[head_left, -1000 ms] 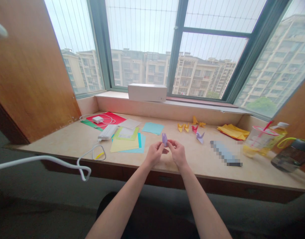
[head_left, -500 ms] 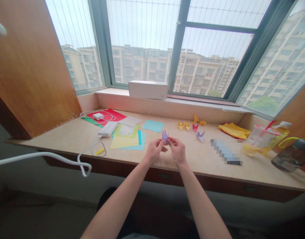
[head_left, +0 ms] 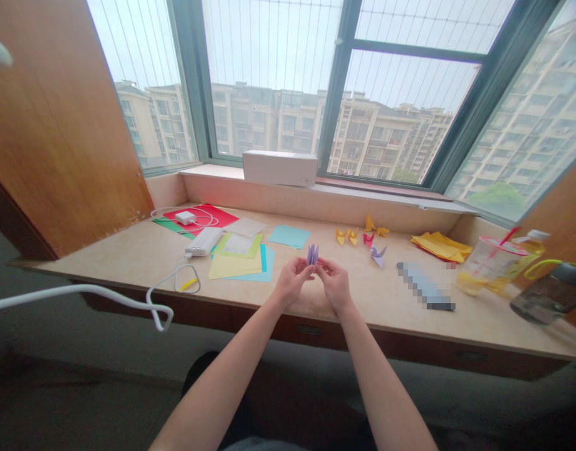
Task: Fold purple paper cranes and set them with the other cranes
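Note:
A small folded purple origami paper (head_left: pixel 313 254) stands between my hands, its narrow points upward, just above the desk's front half. My left hand (head_left: pixel 293 279) pinches it from the left, thumb and fingers closed on its lower part. From the right, my right hand (head_left: pixel 333 282) grips the same paper in a pinch. My fingers hide its bottom. Beyond my right hand lie finished paper cranes: a purple crane (head_left: pixel 377 255), a red crane (head_left: pixel 368 239) and several yellow cranes (head_left: pixel 353 236).
Left of my hands are yellow paper sheets (head_left: pixel 234 266), blue sheets (head_left: pixel 289 236), a white power bank (head_left: pixel 204 242) and a white cable (head_left: pixel 128 294). To the right lie a blurred phone-like object (head_left: pixel 426 287), yellow paper (head_left: pixel 440 246), a plastic cup (head_left: pixel 492 266) and a dark bottle (head_left: pixel 548 294).
The purple paper's spread points have come closer together, and it looks narrower. My hands stay almost in the same place, with the fingers slightly shifted around it.

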The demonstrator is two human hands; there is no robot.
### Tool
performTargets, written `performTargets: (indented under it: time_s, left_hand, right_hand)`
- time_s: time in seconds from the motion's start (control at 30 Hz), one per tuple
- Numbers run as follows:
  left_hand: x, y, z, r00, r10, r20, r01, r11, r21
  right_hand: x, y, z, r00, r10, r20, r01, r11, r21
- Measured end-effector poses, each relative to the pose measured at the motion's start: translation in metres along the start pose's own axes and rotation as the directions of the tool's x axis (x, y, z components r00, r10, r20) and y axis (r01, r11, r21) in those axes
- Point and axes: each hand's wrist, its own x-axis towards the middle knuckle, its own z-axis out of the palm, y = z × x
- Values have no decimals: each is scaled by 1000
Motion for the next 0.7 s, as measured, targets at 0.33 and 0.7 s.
performTargets:
  time_s: [0.33, 0.7]
  left_hand:
    - [-2, -1, -3, 997, 25, -75, -19, 997, 77]
    - [-1, 2, -7, 984, 86, -159, -62, 986, 154]
  right_hand:
    - [-3, -7, 2, 1000, 29, 7, -29, 996, 81]
    - [-6, -16, 3, 995, 30, 94, -40, 994, 105]
